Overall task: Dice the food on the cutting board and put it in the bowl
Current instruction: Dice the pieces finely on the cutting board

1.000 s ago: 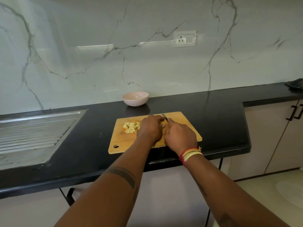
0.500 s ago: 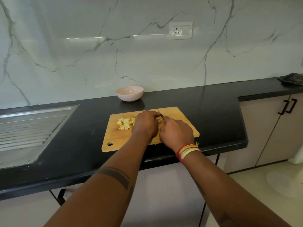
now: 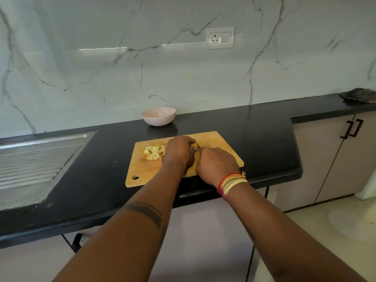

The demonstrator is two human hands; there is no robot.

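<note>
The left hand point(image 3: 180, 152) curls its fingers down onto an uncut food piece point(image 3: 195, 147) to steady it on the cutting board point(image 3: 215, 142), the right hand point(image 3: 216, 164) seems fisted on a hidden knife, diced cubes point(image 3: 154, 152) lie left of the fingers, and the empty bowl point(image 3: 158, 116) waits beyond on the counter point(image 3: 97, 159).

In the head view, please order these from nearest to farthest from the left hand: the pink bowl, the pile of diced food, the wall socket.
From the left hand:
1. Pile of diced food, just left of it on the cutting board.
2. Pink bowl, behind the board by the wall.
3. Wall socket, high on the marble wall.
</note>
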